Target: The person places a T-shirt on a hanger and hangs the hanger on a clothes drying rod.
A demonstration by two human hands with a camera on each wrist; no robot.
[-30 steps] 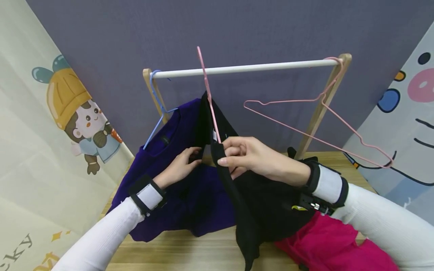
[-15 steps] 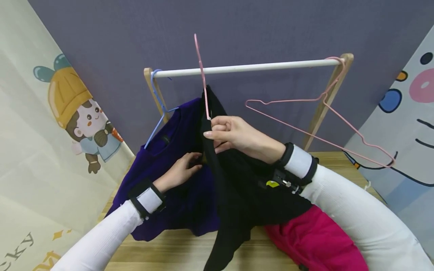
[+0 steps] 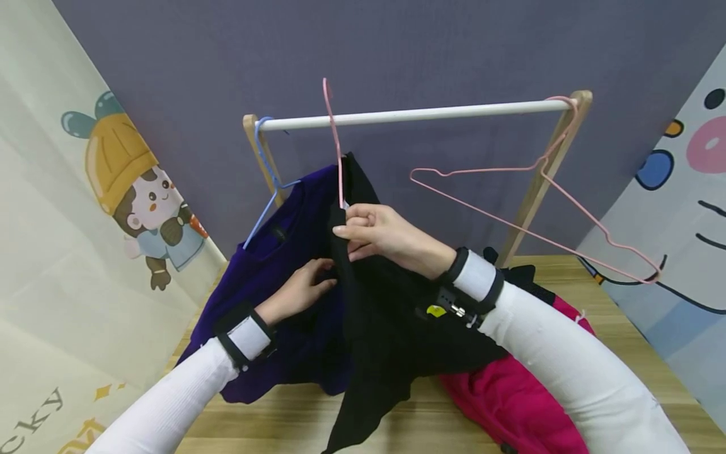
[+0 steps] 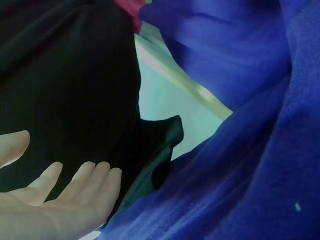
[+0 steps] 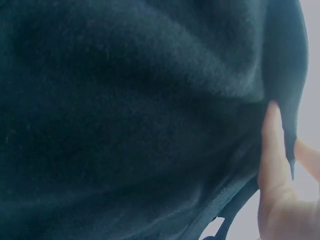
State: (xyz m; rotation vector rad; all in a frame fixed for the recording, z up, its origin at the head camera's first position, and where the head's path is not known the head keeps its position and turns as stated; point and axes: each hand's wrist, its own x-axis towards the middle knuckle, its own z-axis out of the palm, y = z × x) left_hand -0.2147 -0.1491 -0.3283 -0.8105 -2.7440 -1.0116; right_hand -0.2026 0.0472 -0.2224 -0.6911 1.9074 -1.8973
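My right hand (image 3: 391, 238) pinches the upper edge of a black top (image 3: 386, 328) between thumb and fingers, right beside the stem of a pink hanger (image 3: 341, 170). The hanger's hook stands up in front of the rack bar, and its lower part is hidden by the cloth. In the right wrist view, dark cloth (image 5: 125, 125) fills most of the picture, with the edge between thumb and finger. My left hand (image 3: 300, 291) is at the top's left side, its fingertips overlapped by cloth; the left wrist view shows its fingers (image 4: 90, 185) extended, holding nothing.
A purple top (image 3: 238, 315) hangs on a blue hanger (image 3: 261, 218) at the left end of the white bar (image 3: 431, 115). At the right end hangs a bare pink hanger (image 3: 488, 169). Magenta cloth (image 3: 510, 403) lies on the wooden table (image 3: 272, 422).
My right hand has moved left and up with the black top's edge and the pink hanger, then slightly back down. The left hand has stayed nearly in place.
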